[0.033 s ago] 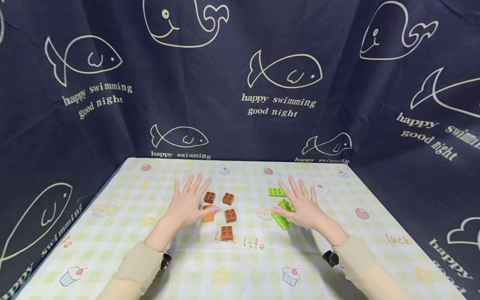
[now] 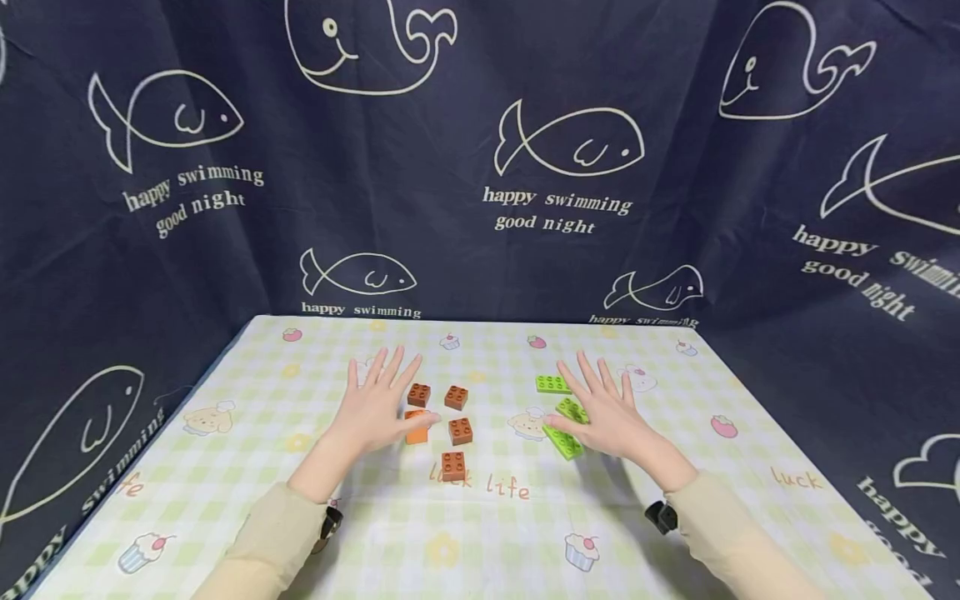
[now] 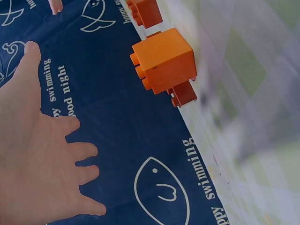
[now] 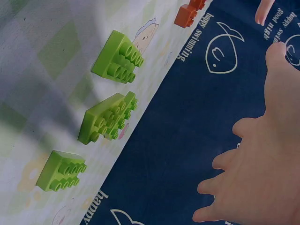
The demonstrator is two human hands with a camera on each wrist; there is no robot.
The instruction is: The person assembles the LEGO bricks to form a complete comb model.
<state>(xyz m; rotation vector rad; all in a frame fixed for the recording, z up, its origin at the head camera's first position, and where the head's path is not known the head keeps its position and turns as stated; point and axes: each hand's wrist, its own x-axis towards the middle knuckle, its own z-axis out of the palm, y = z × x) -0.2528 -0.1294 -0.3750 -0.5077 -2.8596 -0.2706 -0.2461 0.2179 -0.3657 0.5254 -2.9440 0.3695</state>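
Observation:
My left hand [image 2: 377, 414] is held over the left part of the table, palm down, fingers spread and holding nothing. Its thumb overlaps an orange building brick [image 2: 415, 432] in the head view. Four-studded brown bricks [image 2: 461, 431] lie around that one, several in all. On the other side my right hand [image 2: 611, 419] hovers with straight, spread fingers and nothing in its grasp. Lime-green bricks [image 2: 563, 442] lie beneath and beside its thumb and index finger, partly covered in the head view. The right wrist view shows these green bricks [image 4: 62, 171] with studs, apart from the palm.
A pale checked tablecloth [image 2: 495, 533] with printed cupcakes and strawberries covers the table. Behind and at both sides hangs a dark blue curtain [image 2: 450, 208] with fish drawings. Each wrist carries a small black device [image 2: 661, 517] near its beige sleeve.

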